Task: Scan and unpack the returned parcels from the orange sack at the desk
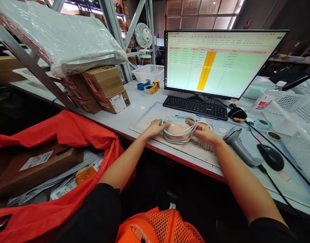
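A clear, rounded see-through container with a pale blue rim (pixel 179 135) is on the desk mat near the front edge, in the head view. My left hand (pixel 156 128) grips its left side, thumb over the rim. On the opposite side, my right hand (pixel 202 131) has its fingers around the rim. Whether the container rests on the mat or is slightly raised, I cannot tell. Just behind it lies a black keyboard (pixel 195 107). A grey barcode scanner (pixel 242 148) lies to the right of my right hand.
A monitor (pixel 218 64) stands behind the keyboard. Cardboard boxes (pixel 104 84) and a plastic-wrapped pack (pixel 76 37) are at left, above a red bag (pixel 94 128) of parcels. Tape dispensers (pixel 151 88) sit at the back; a black mouse (pixel 270 157) and white baskets (pixel 302 104) at right.
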Available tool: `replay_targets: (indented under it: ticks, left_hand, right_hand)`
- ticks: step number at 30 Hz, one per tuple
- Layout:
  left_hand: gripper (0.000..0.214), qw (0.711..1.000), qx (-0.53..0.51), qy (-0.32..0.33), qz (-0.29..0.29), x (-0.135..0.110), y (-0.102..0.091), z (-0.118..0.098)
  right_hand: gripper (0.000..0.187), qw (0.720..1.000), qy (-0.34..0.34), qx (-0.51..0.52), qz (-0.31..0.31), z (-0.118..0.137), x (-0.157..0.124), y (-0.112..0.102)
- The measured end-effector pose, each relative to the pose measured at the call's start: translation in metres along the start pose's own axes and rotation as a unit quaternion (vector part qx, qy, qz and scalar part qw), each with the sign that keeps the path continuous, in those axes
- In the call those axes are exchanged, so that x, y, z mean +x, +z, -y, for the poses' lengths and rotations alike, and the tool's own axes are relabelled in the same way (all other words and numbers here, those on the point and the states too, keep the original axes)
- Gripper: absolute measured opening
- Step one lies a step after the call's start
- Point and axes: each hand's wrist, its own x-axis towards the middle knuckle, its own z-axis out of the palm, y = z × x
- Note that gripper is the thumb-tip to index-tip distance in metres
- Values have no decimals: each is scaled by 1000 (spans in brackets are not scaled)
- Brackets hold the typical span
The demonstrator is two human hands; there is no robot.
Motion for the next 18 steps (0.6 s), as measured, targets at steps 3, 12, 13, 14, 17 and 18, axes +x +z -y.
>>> replay_targets:
  ticks: [3, 12, 13, 14, 17, 18]
  left_hand:
    - [65, 987, -156, 10, -25, -12, 4, -13]
    - [57, 929, -318, -54, 184, -23, 16, -56]
    - [54, 925, -324, -64, 189, -21, 18, -57]
    - [52, 920, -331, -74, 197, -19, 19, -57]
    - [47, 908, -341, -85, 227, -15, 21, -55]
    - [47, 905, -343, -87, 237, -15, 20, -55]
  right_hand:
    - [33, 986, -10, 127, -106, 9, 0, -4]
    - [45, 996, -42, -63, 54, 33, -7, 18]
    - [45, 994, -46, -75, 67, 32, -7, 18]
    - [46, 993, -47, -79, 73, 30, -6, 18]
    - [44, 991, -44, -98, 76, 23, -6, 19]
    - [40, 989, -47, -117, 76, 22, -6, 20]
